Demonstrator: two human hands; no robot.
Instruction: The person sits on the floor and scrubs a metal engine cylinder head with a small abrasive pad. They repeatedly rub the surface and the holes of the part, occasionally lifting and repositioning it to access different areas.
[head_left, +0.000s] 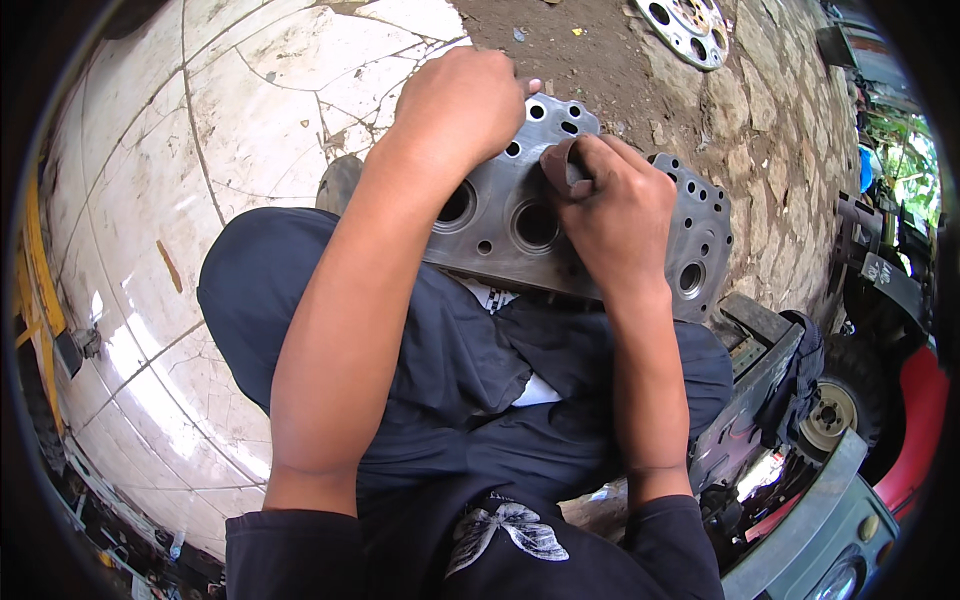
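A grey metal engine cylinder head [500, 225], with round valve openings and several small holes, lies in front of my crossed legs. In my right hand [625, 205] is a folded piece of brownish sandpaper [567, 168], pinched just above the metal face; whether it touches is unclear. My left hand [465, 100] is curled over the far left part of the cylinder head, one fingertip showing at its right side. Whatever it grips is hidden beneath it. Right of my right hand, a similar drilled metal face [700, 235] shows; my hand hides whether the two join.
Cracked white tiles [150, 200] spread to the left, with dirt and stone paving [745, 110] ahead and right. A round metal plate with holes [690, 30] lies at the far side. Metal parts [755, 330], a wheel [835, 410] and a vehicle front [830, 540] crowd the right.
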